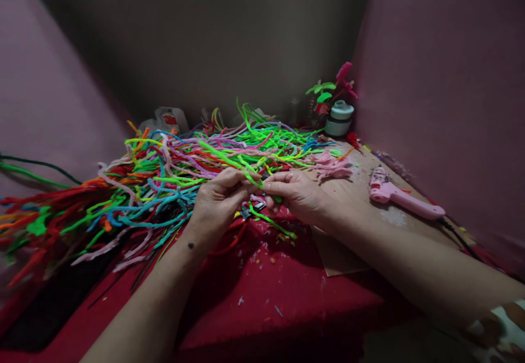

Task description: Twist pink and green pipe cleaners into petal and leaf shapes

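Note:
Both hands meet over the near side of the pile, working on bright green pipe cleaners (221, 154). My left hand (219, 198) is closed, with thumb and fingers pinching the green stems. From the right, my right hand (293, 191) pinches the same green piece between thumb and forefinger. One green end sticks up and leftward past my left hand. Another green pipe cleaner (270, 221) hangs below the fingers toward the red cloth. Just under the hands lies a small dark metal tool (258, 206), partly hidden. How the green stems join is covered by the fingertips.
A large heap of coloured pipe cleaners (172, 160) spreads across the left and back. On the right, a pink glue gun (404, 199) lies on cardboard (361, 210), near a pink fuzzy flower (331, 165). A white-lidded jar (340, 118) stands behind. Scraps dot the red cloth (254, 297).

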A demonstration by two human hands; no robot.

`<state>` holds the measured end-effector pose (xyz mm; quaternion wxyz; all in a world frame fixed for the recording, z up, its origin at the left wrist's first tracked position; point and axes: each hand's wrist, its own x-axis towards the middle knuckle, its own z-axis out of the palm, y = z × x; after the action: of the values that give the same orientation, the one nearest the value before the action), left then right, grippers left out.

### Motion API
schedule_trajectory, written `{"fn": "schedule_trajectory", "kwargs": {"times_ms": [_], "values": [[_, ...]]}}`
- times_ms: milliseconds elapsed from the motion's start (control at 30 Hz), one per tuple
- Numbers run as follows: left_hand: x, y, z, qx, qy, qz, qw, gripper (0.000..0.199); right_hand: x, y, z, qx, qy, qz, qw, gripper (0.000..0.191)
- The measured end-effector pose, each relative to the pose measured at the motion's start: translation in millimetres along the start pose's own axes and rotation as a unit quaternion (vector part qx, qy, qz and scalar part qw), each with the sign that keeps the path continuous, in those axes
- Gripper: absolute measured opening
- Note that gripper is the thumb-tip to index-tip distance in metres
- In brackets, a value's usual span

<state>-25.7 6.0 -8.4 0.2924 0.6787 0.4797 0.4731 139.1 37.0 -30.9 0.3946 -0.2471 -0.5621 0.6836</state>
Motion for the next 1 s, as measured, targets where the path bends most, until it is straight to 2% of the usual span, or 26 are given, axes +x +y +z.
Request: {"fn": "schedule_trajectory", "kwargs": {"times_ms": [133,200,267,333,400,467,500,567,600,633,667,700,733,767,800,833,867,900,1000], "values": [[1,-4,-6.0,0.137,-0.006,0.122,0.983,0.013,0,1,-3,-0.02,-0.017,-0.006,1.0,0.017],[2,-3,-9.2,0.246,0.015,0.207,0.947,0.01,-1,-1,-4,-0.041,-0.022,-0.001,0.999,0.016],[1,1,-11.6,0.341,0.021,0.284,0.896,0.01,-2,-4,-5,-0.069,-0.036,0.009,0.997,0.016],[1,6,-12.5,0.397,-0.009,0.328,0.857,0.013,-4,-8,-4,-0.115,-0.048,0.015,0.992,0.018],[0,11,-11.7,0.417,-0.068,0.323,0.847,0.015,-6,-10,-2,-0.195,-0.043,0.008,0.98,0.021],[-1,16,-9.8,0.424,-0.11,0.279,0.855,0.017,-9,-10,2,-0.32,-0.014,-0.039,0.947,0.023],[-1,18,-8.4,0.419,-0.116,0.246,0.866,0.017,-10,-9,3,-0.389,0.006,-0.08,0.918,0.023],[0,21,-5.2,0.368,-0.113,0.144,0.911,0.02,-13,-4,6,-0.514,0.048,-0.188,0.836,0.022],[0,21,-3.4,0.304,-0.112,0.072,0.943,0.022,-15,-2,7,-0.56,0.066,-0.245,0.789,0.022],[1,21,-1.5,0.21,-0.118,-0.009,0.97,0.023,-16,0,7,-0.594,0.078,-0.3,0.743,0.022],[2,20,0.4,0.094,-0.131,-0.094,0.982,0.023,-17,2,7,-0.618,0.086,-0.35,0.699,0.022],[2,19,2.2,-0.032,-0.149,-0.17,0.974,0.022,-19,3,7,-0.635,0.092,-0.395,0.658,0.022],[2,18,3.6,-0.151,-0.166,-0.232,0.947,0.021,-20,3,7,-0.646,0.095,-0.432,0.622,0.023],[2,17,4.4,-0.245,-0.179,-0.276,0.912,0.019,-21,2,7,-0.651,0.097,-0.459,0.597,0.024],[2,17,4.5,-0.306,-0.188,-0.301,0.883,0.019,-22,1,7,-0.647,0.1,-0.475,0.587,0.024],[2,17,3.5,-0.331,-0.191,-0.311,0.87,0.02,-23,-1,8,-0.634,0.103,-0.481,0.596,0.023],[2,18,1.5,-0.329,-0.181,-0.302,0.876,0.021,-24,-4,8,-0.609,0.11,-0.475,0.625,0.021],[1,20,-1.3,-0.309,-0.158,-0.279,0.896,0.02,-25,-7,9,-0.57,0.114,-0.455,0.674,0.02],[-1,27,-11.5,-0.208,-0.057,-0.15,0.965,0.016,-25,-16,13,-0.382,0.101,-0.307,0.866,0.018]]}}
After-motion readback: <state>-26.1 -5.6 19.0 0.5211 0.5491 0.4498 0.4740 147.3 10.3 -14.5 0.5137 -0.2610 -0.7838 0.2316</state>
